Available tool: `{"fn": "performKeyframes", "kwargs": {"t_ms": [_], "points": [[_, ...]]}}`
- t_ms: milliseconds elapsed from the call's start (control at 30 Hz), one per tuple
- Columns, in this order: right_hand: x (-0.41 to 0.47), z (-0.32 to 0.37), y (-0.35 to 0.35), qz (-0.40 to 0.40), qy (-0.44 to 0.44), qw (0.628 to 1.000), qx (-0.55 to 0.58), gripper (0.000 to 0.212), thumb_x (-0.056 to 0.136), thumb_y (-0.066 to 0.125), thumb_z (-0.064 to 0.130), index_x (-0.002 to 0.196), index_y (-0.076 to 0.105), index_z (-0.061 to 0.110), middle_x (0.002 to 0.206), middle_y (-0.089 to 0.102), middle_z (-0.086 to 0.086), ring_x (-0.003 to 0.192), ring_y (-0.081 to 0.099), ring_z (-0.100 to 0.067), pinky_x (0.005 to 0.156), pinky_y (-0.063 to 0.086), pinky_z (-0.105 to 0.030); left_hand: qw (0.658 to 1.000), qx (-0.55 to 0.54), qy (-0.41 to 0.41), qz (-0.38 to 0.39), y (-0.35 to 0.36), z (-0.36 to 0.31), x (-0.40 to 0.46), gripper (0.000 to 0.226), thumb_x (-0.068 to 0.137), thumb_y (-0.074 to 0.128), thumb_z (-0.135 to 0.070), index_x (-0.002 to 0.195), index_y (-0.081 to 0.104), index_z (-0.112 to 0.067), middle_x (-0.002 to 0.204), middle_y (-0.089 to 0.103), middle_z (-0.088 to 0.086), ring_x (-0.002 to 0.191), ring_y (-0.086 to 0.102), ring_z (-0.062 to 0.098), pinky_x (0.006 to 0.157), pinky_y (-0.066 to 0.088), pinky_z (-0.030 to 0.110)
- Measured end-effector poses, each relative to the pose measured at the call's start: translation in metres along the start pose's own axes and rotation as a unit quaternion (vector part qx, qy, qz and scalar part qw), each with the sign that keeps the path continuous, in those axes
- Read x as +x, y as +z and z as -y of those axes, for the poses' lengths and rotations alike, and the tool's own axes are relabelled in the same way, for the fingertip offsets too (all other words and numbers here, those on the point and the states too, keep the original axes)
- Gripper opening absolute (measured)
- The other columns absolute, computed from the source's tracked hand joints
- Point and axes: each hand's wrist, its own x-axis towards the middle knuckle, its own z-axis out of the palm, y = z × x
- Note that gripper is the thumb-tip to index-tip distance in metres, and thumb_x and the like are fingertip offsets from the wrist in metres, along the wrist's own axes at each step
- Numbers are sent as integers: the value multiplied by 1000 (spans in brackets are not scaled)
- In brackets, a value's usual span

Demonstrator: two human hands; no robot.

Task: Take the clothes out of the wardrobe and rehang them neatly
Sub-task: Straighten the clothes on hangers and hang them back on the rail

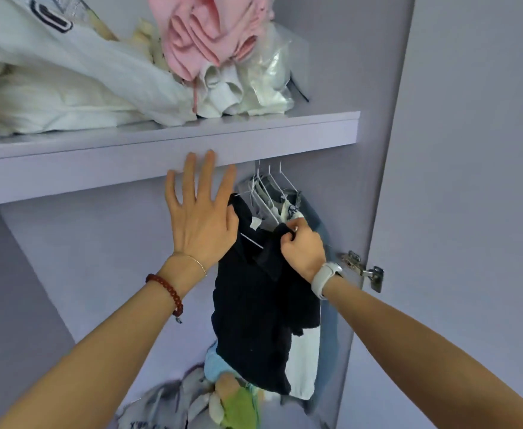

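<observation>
A black garment [254,308] hangs on a white hanger [250,239] inside the lilac wardrobe, below the shelf. My right hand [302,246] pinches the garment's collar near the hanger's shoulder. My left hand [201,212] is spread flat with straight fingers, its edge touching the left shoulder of the black garment. Behind it, several white wire hangers [269,190] carry other clothes, among them a white piece [305,363] and a blue denim piece [322,224], pushed against the right wall.
The shelf [254,137] above holds a heap of white clothes [68,88], a pink garment [207,35] and a clear plastic bag [272,72]. A pile of grey, blue and green clothes [210,397] lies on the wardrobe floor. A metal door hinge [362,269] sticks out at right.
</observation>
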Motion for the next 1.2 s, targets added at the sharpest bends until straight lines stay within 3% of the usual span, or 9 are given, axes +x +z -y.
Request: {"fn": "performKeyframes", "kwargs": {"t_ms": [100, 200, 367, 533, 733, 900, 1000, 1100, 1200], "points": [[31, 1, 14, -22, -58, 998, -18, 30, 90, 41, 17, 118, 47, 12, 103, 64, -15, 100, 57, -34, 87, 46, -38, 997, 75, -28, -9, 20, 6, 12, 66, 81, 53, -21, 143, 31, -17, 150, 26, 17, 138, 16, 41, 109, 3, 58], [59, 6, 29, -25, -99, 994, -28, 29, 93, 38, 16, 120, 45, 12, 104, 64, -13, 99, 58, -35, 80, 43, -37, 989, 139, -27, -35, 35, 10, 11, 69, 82, 54, -22, 145, 26, -19, 151, 23, 14, 138, 12, 38, 110, 0, 56], [91, 5, 64, 39, -54, 997, 50, 33, 94, 36, 9, 126, 46, 10, 106, 62, -19, 98, 58, -37, 71, 37, -30, 982, 186, -17, -40, 37, 15, 4, 73, 82, 53, -23, 147, 20, -23, 152, 16, 8, 140, 5, 34, 112, 1, 52], [104, -19, 62, 4, 12, 996, 89, 39, 90, 35, 2, 126, 47, 9, 105, 62, -24, 97, 57, -40, 73, 40, -32, 979, 202, -19, -24, 37, 14, 3, 75, 82, 54, -27, 147, 18, -24, 152, 13, 7, 140, 2, 32, 113, -3, 49], [108, -40, 34, 11, -4, 999, 33, 36, 93, 35, 5, 128, 45, 8, 110, 62, -19, 102, 57, -33, 78, 41, -31, 978, 208, -29, -9, 36, 10, 4, 71, 82, 52, -30, 146, 23, -22, 152, 13, 9, 139, 2, 34, 112, -5, 49], [96, -49, 31, 81, -70, 992, -68, 50, 91, 37, 1, 140, 31, 9, 137, 39, -18, 125, 39, -33, 102, 33, -35, 981, 188, -42, 4, 31, 5, 5, 73, 81, 52, -26, 147, 21, -21, 152, 12, 10, 139, 0, 34, 112, -4, 51], [76, -59, 22, 83, -132, 981, -119, 55, 90, 40, 3, 143, 26, 10, 141, 32, -13, 131, 30, -29, 108, 28, -33, 988, 139, -72, 6, 30, -9, 1, 72, 80, 51, -25, 146, 24, -20, 153, 16, 12, 140, 4, 36, 112, -1, 53], [49, -70, 7, 24, -175, 973, -147, 48, 90, 38, 9, 138, 37, 10, 139, 40, -13, 125, 39, -33, 100, 40, -45, 993, 77, -88, 31, 40, -26, -26, 67, 81, 48, -25, 145, 27, -19, 151, 21, 14, 140, 10, 37, 111, 3, 55], [9, -93, -11, -18, -173, 958, -227, 49, 82, 32, 21, 125, 51, 11, 125, 57, -12, 115, 54, -34, 92, 44, -55, 987, 6, -102, 124, 58, -48, -73, 65, 81, 40, -28, 144, 25, -19, 151, 23, 16, 138, 14, 37, 108, 9, 60]]}}
